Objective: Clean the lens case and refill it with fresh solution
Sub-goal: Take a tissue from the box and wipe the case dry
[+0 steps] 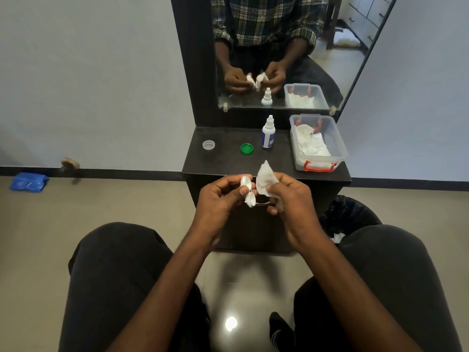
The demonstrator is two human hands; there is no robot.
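My left hand (220, 196) pinches a white two-cup lens case (247, 191) in front of the dark shelf, with the thumb across its middle. Just to its right, my right hand (286, 196) grips a crumpled white tissue (264, 180) that sticks up above the fingers, close beside the case. On the shelf (223, 163) lie a green cap (246, 148) and a clear cap (208, 144). A small white solution bottle (267, 133) with a blue label stands upright behind the green cap.
A clear plastic box (318, 143) with red latches holds white tissues at the shelf's right end. A mirror (279, 52) stands behind the shelf. A black-lined bin (349, 217) sits on the floor to the right. A blue packet (28, 182) lies on the floor far left.
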